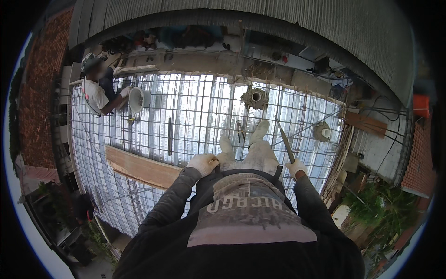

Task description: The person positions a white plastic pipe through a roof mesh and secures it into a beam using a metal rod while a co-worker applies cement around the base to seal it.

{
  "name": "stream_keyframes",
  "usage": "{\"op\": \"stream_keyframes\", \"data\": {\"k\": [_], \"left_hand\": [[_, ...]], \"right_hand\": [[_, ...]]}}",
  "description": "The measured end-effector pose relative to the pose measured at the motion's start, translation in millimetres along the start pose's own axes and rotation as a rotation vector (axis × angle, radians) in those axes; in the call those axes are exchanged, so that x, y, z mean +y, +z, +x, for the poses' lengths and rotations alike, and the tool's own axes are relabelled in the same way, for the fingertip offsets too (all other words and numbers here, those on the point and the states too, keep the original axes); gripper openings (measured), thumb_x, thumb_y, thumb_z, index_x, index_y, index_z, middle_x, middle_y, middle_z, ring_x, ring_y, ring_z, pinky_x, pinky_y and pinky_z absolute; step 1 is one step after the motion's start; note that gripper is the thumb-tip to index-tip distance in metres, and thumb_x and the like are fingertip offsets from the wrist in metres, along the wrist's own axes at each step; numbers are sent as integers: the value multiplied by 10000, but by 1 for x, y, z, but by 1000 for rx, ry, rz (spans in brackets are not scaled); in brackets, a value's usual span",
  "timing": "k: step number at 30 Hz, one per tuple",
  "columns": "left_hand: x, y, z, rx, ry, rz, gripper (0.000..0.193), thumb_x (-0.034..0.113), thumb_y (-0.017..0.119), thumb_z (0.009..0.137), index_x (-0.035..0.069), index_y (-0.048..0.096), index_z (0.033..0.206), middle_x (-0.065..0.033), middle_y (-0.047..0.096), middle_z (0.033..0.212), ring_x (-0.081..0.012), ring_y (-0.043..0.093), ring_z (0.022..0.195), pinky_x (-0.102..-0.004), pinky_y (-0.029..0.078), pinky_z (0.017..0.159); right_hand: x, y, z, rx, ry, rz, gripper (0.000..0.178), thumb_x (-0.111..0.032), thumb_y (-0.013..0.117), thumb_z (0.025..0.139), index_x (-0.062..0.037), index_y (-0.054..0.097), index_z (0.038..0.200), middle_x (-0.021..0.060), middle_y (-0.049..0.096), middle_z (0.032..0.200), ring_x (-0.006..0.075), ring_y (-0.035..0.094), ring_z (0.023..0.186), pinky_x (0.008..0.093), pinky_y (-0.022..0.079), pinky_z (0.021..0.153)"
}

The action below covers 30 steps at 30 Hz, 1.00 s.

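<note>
Green plants (382, 204) grow near a tiled roof (421, 171).

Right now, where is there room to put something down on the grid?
The biggest free patch of grid lies between the dark bar and the round pipe. Another is between the wooden board and the left sleeve. It's crowded by the feet: a dark tool lies between them and the right hand holds a long tool nearby.

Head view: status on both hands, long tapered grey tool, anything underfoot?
White-gloved right hand gripping long tapered grey tool. White-gloved left hand closed, contents unclear. Dark slim hand tool lying between pale footwear.
</note>
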<state>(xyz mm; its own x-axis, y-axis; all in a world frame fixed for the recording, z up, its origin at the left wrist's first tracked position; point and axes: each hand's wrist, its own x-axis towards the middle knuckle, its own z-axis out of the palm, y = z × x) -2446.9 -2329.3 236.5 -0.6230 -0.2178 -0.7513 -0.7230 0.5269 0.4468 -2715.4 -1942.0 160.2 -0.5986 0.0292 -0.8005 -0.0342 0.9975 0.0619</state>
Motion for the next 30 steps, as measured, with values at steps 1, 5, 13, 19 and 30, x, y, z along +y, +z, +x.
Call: {"op": "stream_keyframes", "data": {"k": [1,5,13,19,30], "left_hand": [[-8,-4,-5,15,18,5,420,465,596,996,134,766,1192,-165,772,1124,-370,724,1073,-474,565,952],[-32,-12,-19,25,33,-9,415,446,589,1011,132,748,1231,-167,763,1149,-374,710,1099,-468,556,968],[-57,-2,-28,-26,66,-17,410,441,566,1020,129,751,1211,-167,762,1137,-377,712,1078,-467,557,952],[-64,-16,-41,-30,85,-14,405,427,564,1014,124,752,1207,-176,761,1132,-381,711,1079,-465,556,953],[-77,14,-22,19,209,-17,397,388,532,1028,88,741,1182,-198,752,1106,-400,705,1047,-493,544,933]], "right_hand": [[0,5,-5,8,-10,6,586,-465,767,898,2,706,1247,264,739,1206,412,717,1150,499,560,989],[-8,13,-34,27,-20,4,599,-477,769,897,1,697,1251,261,744,1187,417,718,1145,502,557,986],[-11,35,-60,21,77,40,603,-489,768,894,-16,685,1258,261,744,1180,427,717,1137,505,559,975],[-17,44,-85,73,82,1,581,-466,772,897,-32,681,1272,257,744,1179,414,722,1133,505,565,972],[-21,29,-119,1,48,-61,567,-452,738,923,8,667,1245,236,761,1044,388,775,902,496,622,736]]}}
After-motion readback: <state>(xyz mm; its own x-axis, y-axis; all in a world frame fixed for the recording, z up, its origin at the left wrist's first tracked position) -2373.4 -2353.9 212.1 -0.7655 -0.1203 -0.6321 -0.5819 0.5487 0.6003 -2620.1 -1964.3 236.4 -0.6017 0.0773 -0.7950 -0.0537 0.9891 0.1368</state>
